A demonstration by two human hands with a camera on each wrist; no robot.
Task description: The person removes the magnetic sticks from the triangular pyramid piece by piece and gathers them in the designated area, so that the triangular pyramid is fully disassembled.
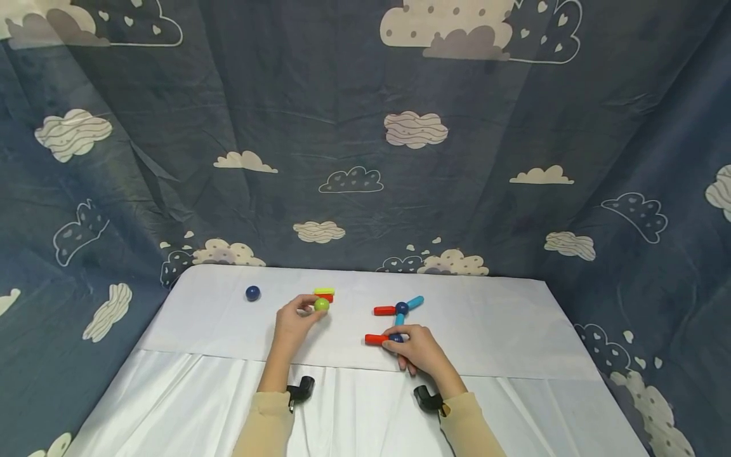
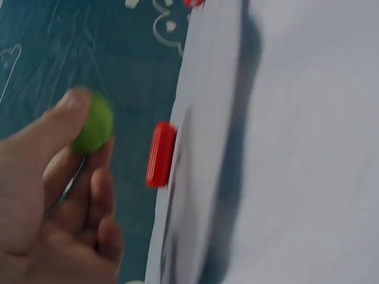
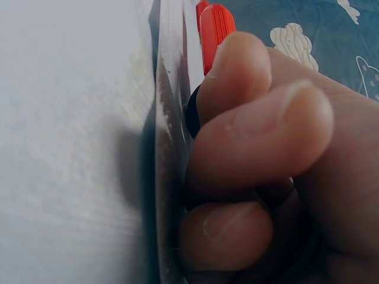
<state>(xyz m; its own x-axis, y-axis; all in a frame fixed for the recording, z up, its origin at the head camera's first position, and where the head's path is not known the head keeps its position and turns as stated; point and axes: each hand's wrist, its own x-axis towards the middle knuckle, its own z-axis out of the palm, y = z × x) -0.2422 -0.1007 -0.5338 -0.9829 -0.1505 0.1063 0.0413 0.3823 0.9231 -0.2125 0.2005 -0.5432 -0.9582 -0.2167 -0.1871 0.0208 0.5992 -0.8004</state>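
Observation:
My left hand (image 1: pixel 292 327) pinches a lime green ball (image 1: pixel 322 304) between thumb and fingertips, and the left wrist view has the same green ball (image 2: pixel 98 124) held over the table edge. My right hand (image 1: pixel 425 349) grips the near dark blue ball (image 1: pixel 396 338) of a joined stick-and-ball piece lying on the table. From that ball a red stick (image 1: pixel 375 339) points left, and a light blue stick (image 1: pixel 400 320) links it to a farther dark blue ball (image 1: pixel 402 308). Another red stick (image 1: pixel 384 311) and a light blue stick (image 1: pixel 415 302) branch from the farther ball. Curled fingers mostly hide the near ball in the right wrist view.
Just beyond my left hand lie a yellow stick (image 1: pixel 323 291) and a loose red stick (image 1: pixel 327 298), side by side. A loose dark blue ball (image 1: pixel 253 293) sits at the back left. Behind the white table (image 1: pixel 485 324) hangs a cloud-patterned curtain (image 1: pixel 354 127).

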